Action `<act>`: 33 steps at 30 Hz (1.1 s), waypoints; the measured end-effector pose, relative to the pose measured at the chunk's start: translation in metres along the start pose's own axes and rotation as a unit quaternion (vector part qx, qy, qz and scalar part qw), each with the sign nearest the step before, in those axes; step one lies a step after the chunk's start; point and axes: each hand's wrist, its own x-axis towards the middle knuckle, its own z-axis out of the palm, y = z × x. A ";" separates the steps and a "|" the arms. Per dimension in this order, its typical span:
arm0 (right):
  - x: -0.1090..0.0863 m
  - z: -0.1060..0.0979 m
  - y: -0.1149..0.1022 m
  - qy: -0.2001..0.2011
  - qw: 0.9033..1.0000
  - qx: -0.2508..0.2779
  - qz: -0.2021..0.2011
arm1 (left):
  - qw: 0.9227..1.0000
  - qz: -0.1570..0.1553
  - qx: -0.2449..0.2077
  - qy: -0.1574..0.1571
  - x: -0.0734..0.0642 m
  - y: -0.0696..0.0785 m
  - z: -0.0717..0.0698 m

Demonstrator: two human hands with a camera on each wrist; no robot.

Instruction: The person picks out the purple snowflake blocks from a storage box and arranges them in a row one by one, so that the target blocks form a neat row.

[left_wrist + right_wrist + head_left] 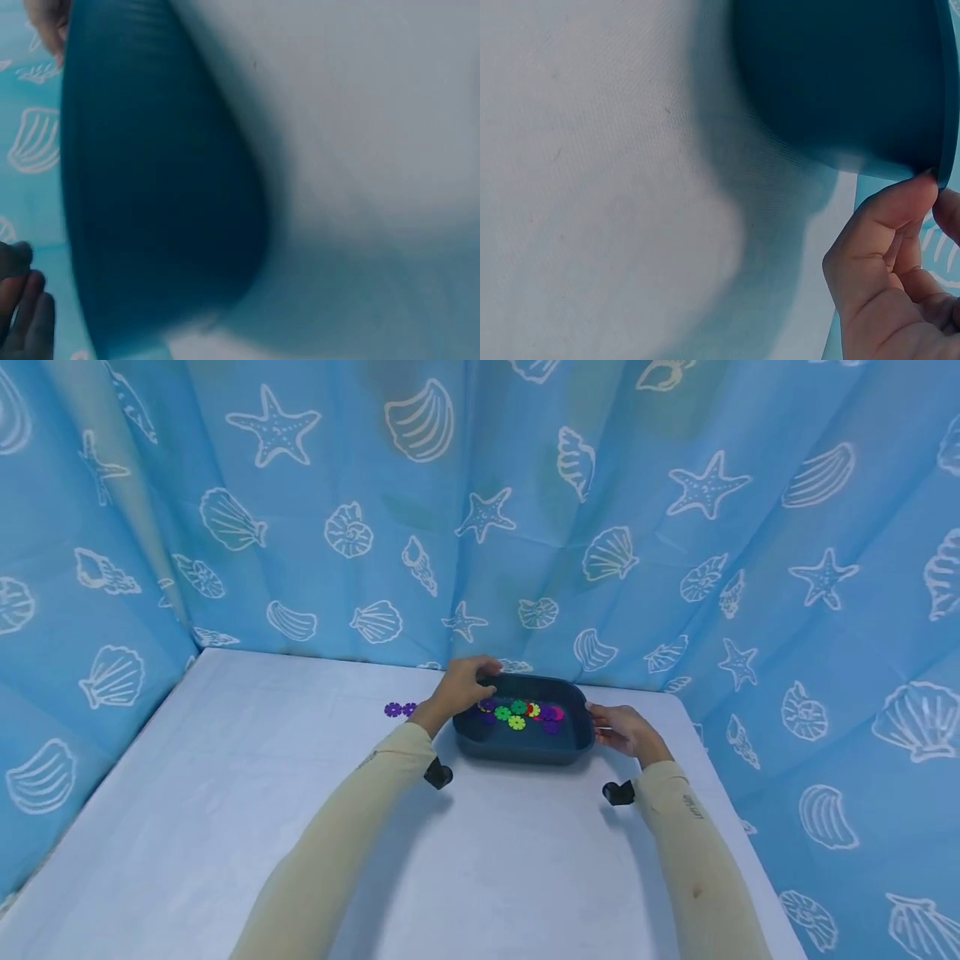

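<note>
A dark grey tub stands near the table's far edge with several snowflake building discs in it, coloured green, yellow, purple, red and pink. My left hand is at the tub's far left corner, fingers slightly bent. In the left wrist view this hand appears beside the tub's wall, a gap between them, holding nothing visible. At the tub's right end, my right hand pinches the rim between thumb and finger, seen closely in the right wrist view at the tub's corner.
Purple discs lie on the white table left of the tub, partly behind the left wrist. A blue curtain with shell and starfish prints hangs behind and along both sides. Each wrist carries a small black camera mount.
</note>
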 end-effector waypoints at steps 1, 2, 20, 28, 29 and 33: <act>0.000 -0.001 0.000 0.000 1.000 0.000 0.000 | 1.000 -0.006 0.004 -0.011 0.001 0.000 0.006; -0.001 -0.002 0.000 0.002 1.000 0.001 0.002 | 1.000 -0.014 0.012 -0.022 0.002 0.000 0.011; -0.001 -0.007 0.001 -0.017 0.999 0.027 0.001 | 0.965 -0.137 0.180 -0.133 0.018 0.005 0.036; -0.002 -0.006 0.000 -0.013 1.000 0.026 0.006 | 0.982 -0.104 0.123 -0.094 0.013 -0.002 0.053; -0.002 -0.006 0.000 -0.014 1.000 0.026 0.007 | 0.983 -0.103 0.122 -0.095 0.013 -0.003 0.055; -0.002 -0.007 -0.001 -0.013 1.000 0.023 0.009 | 0.981 -0.102 0.126 -0.103 0.014 -0.005 0.059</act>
